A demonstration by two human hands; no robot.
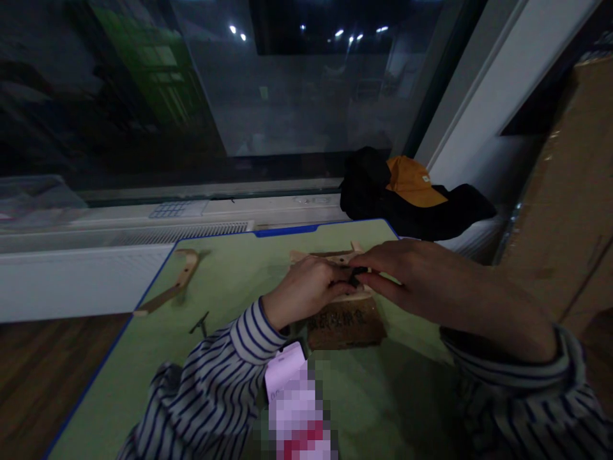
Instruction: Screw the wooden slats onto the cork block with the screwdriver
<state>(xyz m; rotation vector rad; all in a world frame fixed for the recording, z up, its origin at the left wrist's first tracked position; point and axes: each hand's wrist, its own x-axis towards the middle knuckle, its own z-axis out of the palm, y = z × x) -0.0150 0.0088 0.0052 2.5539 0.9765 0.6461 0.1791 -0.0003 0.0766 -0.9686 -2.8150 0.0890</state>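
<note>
Take the clock face as centred on the dark piece [357, 275], twelve pointing away from the person. This small piece sits between the fingertips of both hands, over the pale wood [366, 294]. The right hand [412, 275] comes in from three o'clock, thumb and forefinger drawn almost together on the piece in a narrow pinch. The left hand [311, 281] reaches in from eight o'clock, fingers curled low over the wood; whether it grips wood, dark piece or both, I cannot tell.

For close work like this, the left hand probably does best as a clamp, bearing down so the wood cannot skid, while the right makes small turns from the fingertips rather than the wrist. A light pinch should be enough; squeezing hard could tip so small a piece. The hands hide much of the contact, so parting the fingers slightly would give the eyes a clearer line.

The brown card [345, 326] lies just beside the wood at six o'clock, and the phone [286, 369] at seven, near the left cuff, so that elbow needs care. The curved strip [184, 278] lies at nine, well apart.
</note>
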